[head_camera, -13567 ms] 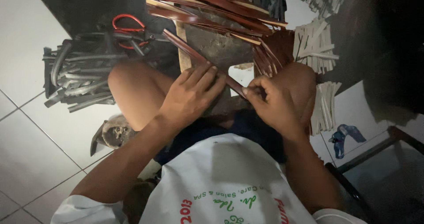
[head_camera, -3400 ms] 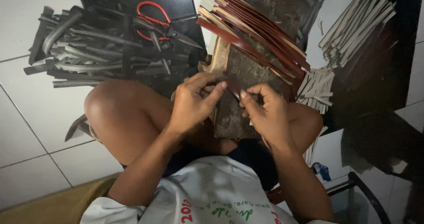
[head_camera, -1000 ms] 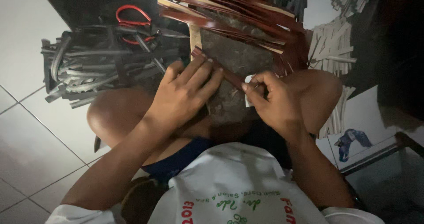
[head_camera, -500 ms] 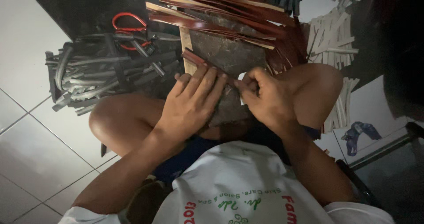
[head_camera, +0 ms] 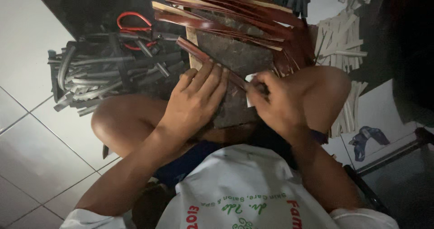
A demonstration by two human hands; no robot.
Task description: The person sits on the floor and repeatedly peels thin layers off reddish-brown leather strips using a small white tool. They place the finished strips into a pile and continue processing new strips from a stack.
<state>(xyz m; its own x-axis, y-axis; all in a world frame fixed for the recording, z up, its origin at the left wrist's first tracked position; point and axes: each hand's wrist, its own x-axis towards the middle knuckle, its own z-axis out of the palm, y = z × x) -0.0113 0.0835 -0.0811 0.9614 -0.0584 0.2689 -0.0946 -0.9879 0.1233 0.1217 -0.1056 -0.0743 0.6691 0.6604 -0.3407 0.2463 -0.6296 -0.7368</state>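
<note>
Your left hand [head_camera: 199, 98] presses flat, open, on the reddish strip [head_camera: 199, 53]; your right hand [head_camera: 275, 102] pinches a small blade [head_camera: 250, 85]; a slip could cut your fingers.

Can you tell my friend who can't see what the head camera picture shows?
A seated person's left hand presses a reddish-brown strip flat on a dark board while the right hand grips the strip's end. More strips and red-handled scissors lie beyond.

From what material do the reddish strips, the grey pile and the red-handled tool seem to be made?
Reddish strips: probably thin wood or bamboo, glossy red-brown faces, pale raw edges. The left hand presses one strip.
Grey pile: perhaps rubber or plastic, matt, curved and limp-looking.
Red-handled tool: handles look plastic-coated; the blades are too dark to judge.
</note>
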